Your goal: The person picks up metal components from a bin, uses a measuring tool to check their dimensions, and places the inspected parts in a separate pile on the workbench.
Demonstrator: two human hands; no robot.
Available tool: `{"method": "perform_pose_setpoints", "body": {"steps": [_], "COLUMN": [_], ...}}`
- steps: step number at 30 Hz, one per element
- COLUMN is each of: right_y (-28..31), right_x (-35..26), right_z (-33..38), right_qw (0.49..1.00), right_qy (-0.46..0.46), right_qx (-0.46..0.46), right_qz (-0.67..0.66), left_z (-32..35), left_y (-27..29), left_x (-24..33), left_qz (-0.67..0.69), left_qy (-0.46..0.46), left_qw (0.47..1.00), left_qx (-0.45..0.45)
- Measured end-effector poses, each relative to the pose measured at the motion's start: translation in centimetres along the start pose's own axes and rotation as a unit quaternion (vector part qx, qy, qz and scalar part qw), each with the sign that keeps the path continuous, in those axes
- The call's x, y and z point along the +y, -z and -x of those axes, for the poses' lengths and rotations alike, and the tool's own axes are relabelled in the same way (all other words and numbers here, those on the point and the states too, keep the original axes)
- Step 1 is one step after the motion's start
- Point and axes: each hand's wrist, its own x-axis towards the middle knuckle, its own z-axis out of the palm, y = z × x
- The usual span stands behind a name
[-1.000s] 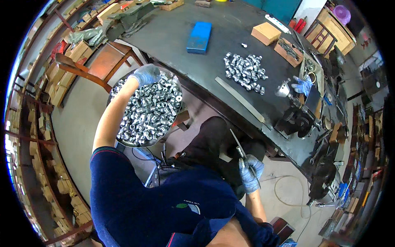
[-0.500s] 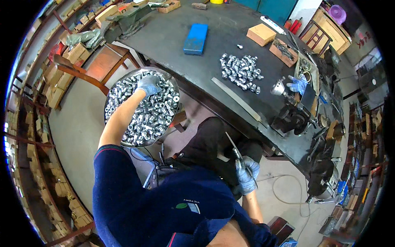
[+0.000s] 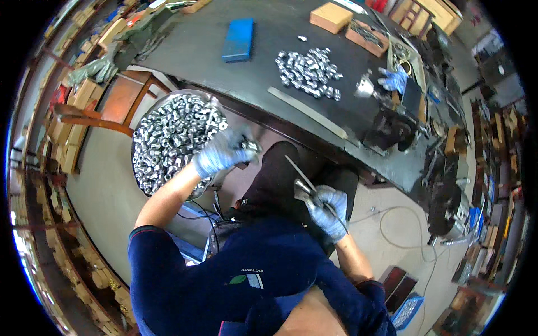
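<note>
My left hand point(image 3: 223, 152), in a pale blue glove, is closed around a few small metal fittings point(image 3: 250, 145) just off the right rim of a round pan point(image 3: 147, 115) heaped with several shiny metal fittings. My right hand point(image 3: 327, 208), gloved the same way, grips a thin metal tool point(image 3: 304, 181) over my dark-trousered lap. A pile of the same fittings point(image 3: 309, 66) lies on the dark workbench point(image 3: 224, 78) beyond.
A blue box point(image 3: 238, 39), two wooden boxes point(image 3: 332, 17) and a flat metal strip point(image 3: 307, 112) lie on the bench. Another person's blue-gloved hand point(image 3: 392, 79) works at the bench's right end. A wooden chair point(image 3: 117, 103) stands left. Cables trail on the floor at right.
My left hand has come out of the pan's middle toward my lap, now closed on a few fittings. My right hand with the tool has stayed over my lap.
</note>
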Motion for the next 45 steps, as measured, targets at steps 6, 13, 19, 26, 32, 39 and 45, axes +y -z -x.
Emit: {"method": "perform_pose_setpoints", "body": {"steps": [6,13,19,26,32,39,45], "right_y": [-0.6,-0.9,-1.5,-1.1,-1.1,-0.2,2.0], "right_x": [0.4,0.3,-0.3,1.0,1.4,1.7,-1.7], "right_z": [-0.7,-1.5,-2.1,-1.6,-1.4,0.1,0.0], "right_qw": [1.000,0.998,0.987,0.995,0.993,0.994,0.998], "right_qy": [0.017,0.009,-0.001,-0.030,-0.003,-0.096,0.047], "right_qx": [0.002,-0.007,-0.032,-0.008,0.012,0.046,0.012], "right_qz": [0.015,0.061,0.156,0.091,0.115,-0.011,-0.050], "left_z": [-1.7,-2.0,-2.4,-3.0,-3.0,-4.0,-4.0], "left_y": [-4.7,-6.1,-7.3,-7.0,-7.1,-6.4,-6.1], "left_x": [-1.2,0.7,0.3,0.6,-0.1,-1.3,-1.2], "left_qz": [-0.234,-0.339,-0.540,-0.336,-0.040,-0.212,-0.448], "left_qy": [-0.113,-0.146,-0.200,-0.106,0.046,-0.136,-0.148], "left_qw": [0.965,0.929,0.817,0.934,0.995,0.966,0.869], "left_qx": [-0.035,-0.022,-0.019,-0.052,-0.077,0.055,0.149]}}
